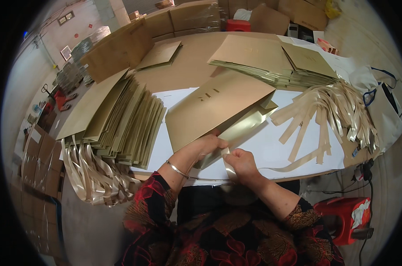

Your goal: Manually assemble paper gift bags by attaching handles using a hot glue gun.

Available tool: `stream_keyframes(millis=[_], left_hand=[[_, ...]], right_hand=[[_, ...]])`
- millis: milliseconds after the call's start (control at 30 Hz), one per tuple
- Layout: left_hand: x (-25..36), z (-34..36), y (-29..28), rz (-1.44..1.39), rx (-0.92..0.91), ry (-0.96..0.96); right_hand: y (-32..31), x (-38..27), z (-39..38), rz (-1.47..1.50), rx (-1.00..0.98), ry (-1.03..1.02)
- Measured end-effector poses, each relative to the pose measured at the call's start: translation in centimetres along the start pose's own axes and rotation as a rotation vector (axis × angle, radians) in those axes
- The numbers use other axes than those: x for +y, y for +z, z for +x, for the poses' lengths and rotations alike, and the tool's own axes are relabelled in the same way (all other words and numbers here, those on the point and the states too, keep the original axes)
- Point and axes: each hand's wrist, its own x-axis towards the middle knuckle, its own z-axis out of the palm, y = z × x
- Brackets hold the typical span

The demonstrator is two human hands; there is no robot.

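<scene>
A gold paper bag (218, 106) lies tilted on the white sheet before me, its open side toward my hands. My left hand (208, 145), with a silver bangle at the wrist, grips the bag's near edge; its fingers are partly hidden behind the paper. Just right of it, my right hand (243, 163) is closed in a pinch on a cream satin ribbon (229, 167), which passes close to the left thumb and hangs past the table edge. Whether the ribbon runs through the bag is hidden by my hands.
Finished-looking gold bags (130, 119) with ribbon handles (92, 177) stand packed at left. Flat gold bags (249, 53) are stacked at the far right, beside a heap of loose ribbons (334, 106). Cartons (117, 51) line the back; a red stool (340, 217) stands at lower right.
</scene>
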Motion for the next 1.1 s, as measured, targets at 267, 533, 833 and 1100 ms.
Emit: stream_keyframes(millis=[267, 533, 833, 1100], left_hand=[[0.5, -0.1, 0.4, 0.151, -0.009, -0.034], [-1.2, 0.6, 0.8, -0.054, 0.015, -0.017], [-5.7, 2.4, -0.7, 0.775, 0.183, 0.041], [-6.9, 5.7, -2.1, 1.047, -0.022, -0.130]], right_hand=[[-0.6, 0.9, 0.7, 0.089, -0.067, -0.052], [-0.5, -0.1, 0.7, 0.142, -0.159, 0.069], [-6.2, -4.7, -6.3, -1.053, -0.657, -0.201], [-19.6, -17.6, -20.9, -1.214, -0.255, -0.349]])
